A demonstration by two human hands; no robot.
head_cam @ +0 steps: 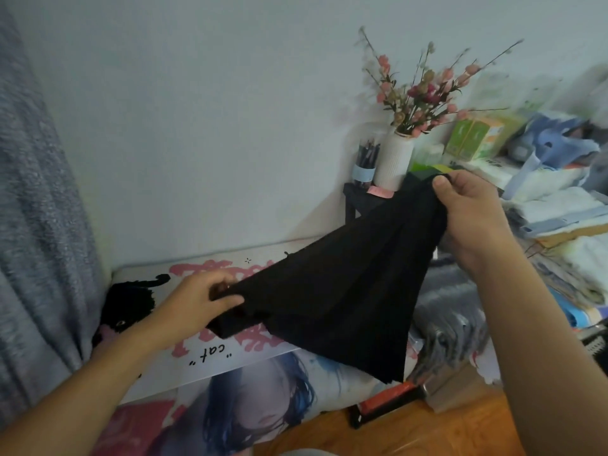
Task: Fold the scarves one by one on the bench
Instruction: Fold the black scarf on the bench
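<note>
The black scarf hangs in the air between both hands, above the bench with its printed cat cover. The left hand pinches one end at about 8 o'clock in the view, thumb on top and fingers curled under the cloth. The right hand grips the other end at about 2 o'clock, thumb pressed over the top edge. The scarf's long axis therefore runs on a slant, rising from lower left to upper right, and the slack middle sags to a point toward 5 o'clock, clear of the bench top as far as can be told. The left hand is the lower one and nearer the bench, so the cloth would probably come down from that end first. A grey fringed scarf lies heaped just beside it at 4 o'clock, likely still to be folded.
</note>
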